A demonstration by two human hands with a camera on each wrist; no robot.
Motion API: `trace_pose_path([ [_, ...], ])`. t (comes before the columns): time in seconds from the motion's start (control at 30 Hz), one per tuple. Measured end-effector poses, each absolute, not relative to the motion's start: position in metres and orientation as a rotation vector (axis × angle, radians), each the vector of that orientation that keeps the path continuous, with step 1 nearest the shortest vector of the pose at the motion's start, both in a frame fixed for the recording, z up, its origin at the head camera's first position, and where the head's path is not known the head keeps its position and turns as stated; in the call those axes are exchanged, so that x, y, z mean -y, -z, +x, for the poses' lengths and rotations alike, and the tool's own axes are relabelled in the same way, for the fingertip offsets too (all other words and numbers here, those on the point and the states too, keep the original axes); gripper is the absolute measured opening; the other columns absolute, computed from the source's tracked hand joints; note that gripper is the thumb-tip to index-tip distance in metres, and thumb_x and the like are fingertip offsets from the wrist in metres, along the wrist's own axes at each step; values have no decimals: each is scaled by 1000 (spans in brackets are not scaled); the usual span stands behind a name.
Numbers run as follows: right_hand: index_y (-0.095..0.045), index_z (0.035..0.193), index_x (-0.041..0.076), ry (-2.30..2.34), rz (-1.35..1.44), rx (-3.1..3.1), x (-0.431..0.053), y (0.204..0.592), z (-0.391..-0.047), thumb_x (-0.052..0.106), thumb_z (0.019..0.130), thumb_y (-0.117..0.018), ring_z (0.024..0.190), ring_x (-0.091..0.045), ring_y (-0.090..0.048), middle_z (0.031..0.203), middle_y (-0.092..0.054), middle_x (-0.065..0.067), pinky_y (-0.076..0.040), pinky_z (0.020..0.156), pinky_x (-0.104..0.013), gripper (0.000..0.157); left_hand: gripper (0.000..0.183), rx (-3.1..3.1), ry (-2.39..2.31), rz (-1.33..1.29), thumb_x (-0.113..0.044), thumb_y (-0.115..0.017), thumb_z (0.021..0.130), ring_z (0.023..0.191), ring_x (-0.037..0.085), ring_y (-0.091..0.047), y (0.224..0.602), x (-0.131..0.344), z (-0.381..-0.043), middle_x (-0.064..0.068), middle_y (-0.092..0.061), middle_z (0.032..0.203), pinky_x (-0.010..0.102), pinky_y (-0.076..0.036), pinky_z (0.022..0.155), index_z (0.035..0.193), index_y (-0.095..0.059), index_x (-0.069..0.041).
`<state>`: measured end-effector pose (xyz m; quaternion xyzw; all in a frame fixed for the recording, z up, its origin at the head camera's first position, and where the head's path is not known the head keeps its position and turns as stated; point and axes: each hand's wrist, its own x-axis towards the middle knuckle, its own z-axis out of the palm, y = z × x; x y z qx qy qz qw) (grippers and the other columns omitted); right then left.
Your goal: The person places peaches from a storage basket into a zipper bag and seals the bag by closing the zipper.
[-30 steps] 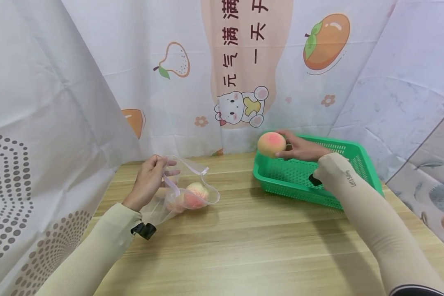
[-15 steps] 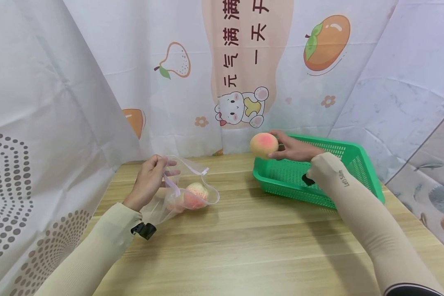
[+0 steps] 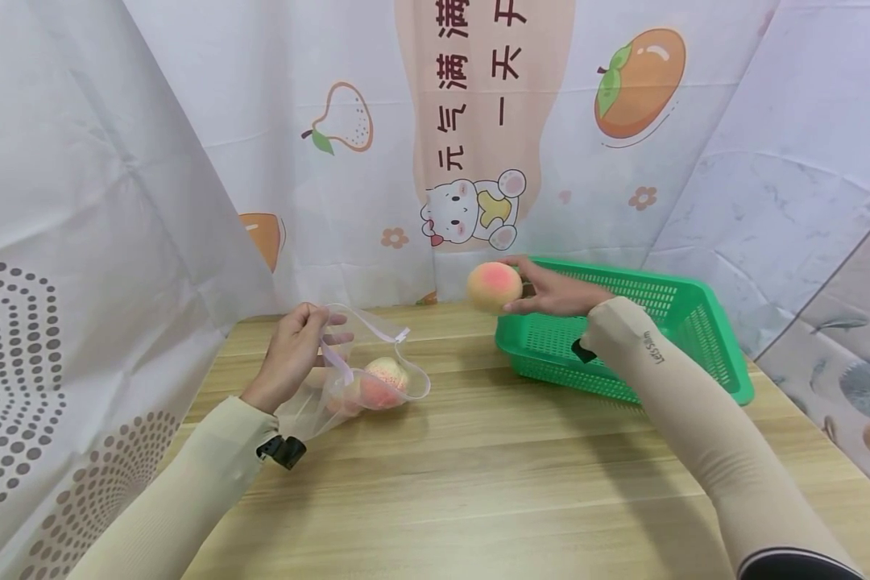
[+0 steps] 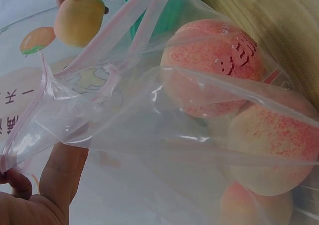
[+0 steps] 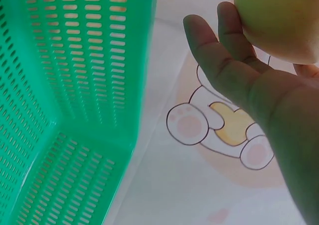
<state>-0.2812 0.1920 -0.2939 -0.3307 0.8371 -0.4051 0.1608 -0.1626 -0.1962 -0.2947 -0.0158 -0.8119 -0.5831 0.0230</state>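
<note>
My left hand (image 3: 297, 346) pinches the edge of a clear zip bag (image 3: 319, 411) and holds its mouth up. Inside the bag lie peaches (image 4: 214, 68), yellowish with red blush; three show in the left wrist view, one bearing red printed characters. My right hand (image 3: 554, 290) grips another peach (image 3: 495, 286) in the air, just past the left end of the green basket (image 3: 696, 322). In the right wrist view, the thumb and fingers hold this peach (image 5: 284, 21) at the upper right, and part of it is cut off.
The wooden table (image 3: 435, 499) carries the bag at left and the slotted green basket at right. Behind them hangs a white curtain (image 3: 261, 121) printed with fruit, characters and a cartoon cat. More patterned cloth (image 3: 834, 370) borders the table's right side.
My right hand has carried the peach leftward, from over the basket to beyond its left end. The left hand and the bag have stayed in place.
</note>
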Motion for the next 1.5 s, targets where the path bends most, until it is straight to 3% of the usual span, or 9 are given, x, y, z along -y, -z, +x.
trace_pose_path([
  [0.4,-22,154,17,1116,-1005,-2384,-175,291,-277,25,93,-72,131,-34,-42,149,-36,-11,-37,109,-60,79,38,2520,1794,-63,-32,-31,109,116,37,-63,295,197,-164,22,-56,137,43,-60,79,96,-44,1],
  [0.87,-25,152,21,1133,-985,-2333,-160,293,-268,25,92,-74,129,-36,-46,145,-40,-11,-34,109,-62,78,40,2522,1804,-65,-35,-32,109,117,37,-63,296,197,-163,24,-54,138,41,-60,78,96,-43,1],
  [1.27,-25,151,24,1130,-997,-2291,-147,300,-265,25,92,-74,126,-35,-49,142,-43,-11,-42,104,-57,77,39,2513,1814,-82,-34,-32,109,116,38,-63,297,197,-164,24,-53,138,39,-61,76,96,-43,1],
  [1.5,-24,153,22,1119,-1027,-2255,-140,305,-262,25,91,-74,127,-32,-48,144,-40,-9,-39,107,-55,79,38,2519,1800,-68,-33,-31,109,116,36,-63,296,196,-163,22,-56,137,39,-61,77,96,-44,1],
])
